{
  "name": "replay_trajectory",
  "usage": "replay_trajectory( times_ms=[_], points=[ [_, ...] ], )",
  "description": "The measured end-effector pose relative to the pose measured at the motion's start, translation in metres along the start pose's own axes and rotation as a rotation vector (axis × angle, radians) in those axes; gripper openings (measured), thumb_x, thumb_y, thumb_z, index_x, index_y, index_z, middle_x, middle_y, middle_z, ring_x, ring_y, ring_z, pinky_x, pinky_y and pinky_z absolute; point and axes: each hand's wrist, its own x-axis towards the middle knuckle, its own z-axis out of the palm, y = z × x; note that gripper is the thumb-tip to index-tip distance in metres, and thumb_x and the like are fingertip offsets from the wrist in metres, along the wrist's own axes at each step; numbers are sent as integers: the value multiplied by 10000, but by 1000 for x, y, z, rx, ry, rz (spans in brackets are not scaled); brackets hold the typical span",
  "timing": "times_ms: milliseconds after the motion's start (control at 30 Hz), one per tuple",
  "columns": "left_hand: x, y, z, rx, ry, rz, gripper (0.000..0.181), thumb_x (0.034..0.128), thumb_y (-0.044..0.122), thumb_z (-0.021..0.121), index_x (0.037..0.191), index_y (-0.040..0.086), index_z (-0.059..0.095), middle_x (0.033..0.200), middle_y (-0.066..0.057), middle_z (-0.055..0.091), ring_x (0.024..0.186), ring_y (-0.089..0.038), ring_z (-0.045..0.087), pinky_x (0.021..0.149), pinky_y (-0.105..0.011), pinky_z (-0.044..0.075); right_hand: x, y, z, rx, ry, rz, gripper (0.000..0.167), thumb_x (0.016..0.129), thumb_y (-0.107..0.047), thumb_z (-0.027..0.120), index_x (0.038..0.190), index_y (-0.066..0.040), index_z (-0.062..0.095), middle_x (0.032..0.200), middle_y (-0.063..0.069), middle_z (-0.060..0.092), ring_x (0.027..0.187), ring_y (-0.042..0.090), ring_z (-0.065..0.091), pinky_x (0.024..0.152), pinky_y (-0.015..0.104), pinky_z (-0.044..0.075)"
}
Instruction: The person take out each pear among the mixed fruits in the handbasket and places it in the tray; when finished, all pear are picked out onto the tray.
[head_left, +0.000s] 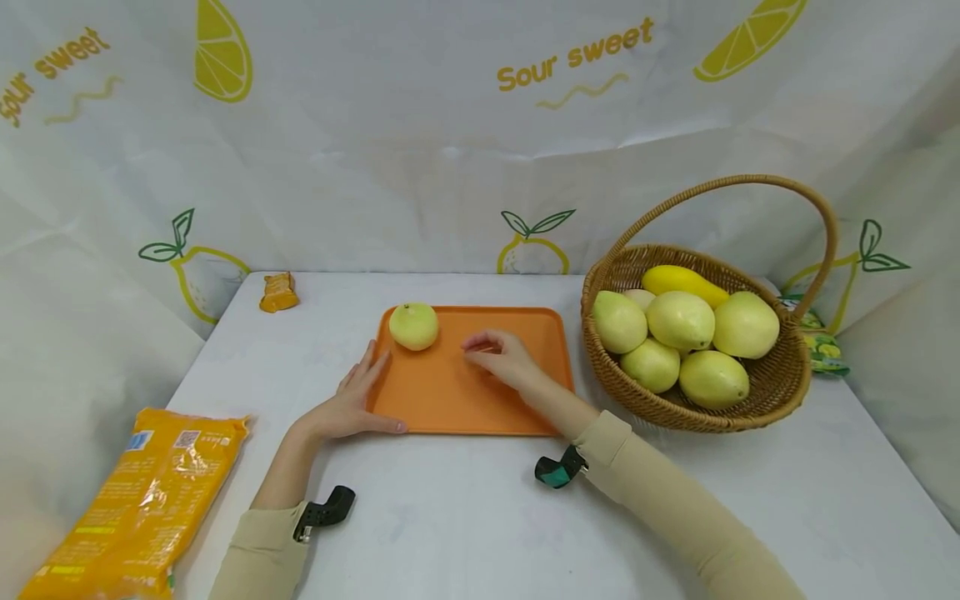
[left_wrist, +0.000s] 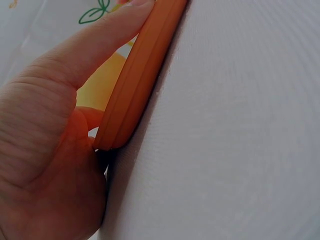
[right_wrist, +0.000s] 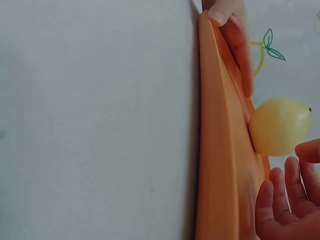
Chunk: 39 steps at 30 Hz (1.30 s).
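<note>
An orange tray (head_left: 472, 392) lies on the white table. Near its back left corner sits a pale yellow pear (head_left: 413, 326), its dark stem showing in the right wrist view. My left hand (head_left: 348, 408) touches the tray's front left corner, the thumb along the front rim and the fingers spread along the left side. Over the middle of the tray is my right hand (head_left: 506, 358), palm turned left. Its fingers are loosely bent with nothing between them, a little to the right of the pear.
Right of the tray stands a wicker basket (head_left: 626, 392) with a tall handle, holding several pale yellow fruits and a bright yellow long one (head_left: 684, 283). An orange bag (head_left: 138, 508) lies front left. A small orange packet (head_left: 279, 292) sits back left; green packets (head_left: 825, 352) lie behind the basket.
</note>
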Motion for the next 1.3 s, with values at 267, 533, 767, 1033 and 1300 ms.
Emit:
replay_trajectory(
  times_ms=[267, 533, 767, 1033, 1300],
  points=[
    [0, -1, 0, -12, 5, 14, 1207, 725, 482, 834, 1585, 177, 44, 1603, -22, -230, 1440, -435, -139, 1074, -705, -13, -21, 3, -14, 34, -110, -17, 208, 922, -56, 651, 1111, 30, 652, 1129, 189, 665, 933, 251, 605, 755, 298, 516],
    [0, 1, -1, -18, 3, 14, 1207, 719, 483, 838, 1586, 184, 52, 1601, -13, -235, 1439, -429, -147, 1071, -708, -12, -43, 3, -33, 2, -201, -83, 234, 945, -110, 629, 1142, 16, 640, 1141, 190, 651, 1030, 349, 591, 836, 397, 511],
    [0, 1, -1, -28, -2, 13, 1198, 722, 482, 836, 1586, 188, 60, 1601, -9, -233, 1440, -429, -146, 1065, -715, -13, -60, -1, -45, -63, -268, -179, 225, 961, -99, 609, 1138, 37, 638, 1131, 214, 646, 1052, 307, 602, 852, 276, 501],
    [1, -1, 0, -13, 2, 20, 1181, 728, 482, 832, 1586, 196, 73, 1602, -12, -232, 1439, -432, -142, 1065, -716, -6, -84, -13, -62, -68, -333, -209, 266, 976, -147, 604, 1165, 40, 618, 1173, 249, 611, 1117, 385, 564, 904, 318, 500],
    [-1, -1, 1, -18, 2, 14, 1179, 731, 481, 830, 1586, 193, 72, 1601, -11, -235, 1439, -432, -143, 1062, -721, -8, -104, -28, -77, -15, -343, -211, 279, 979, -134, 599, 1192, 46, 596, 1158, 144, 626, 1128, 355, 568, 950, 432, 485]
  ],
)
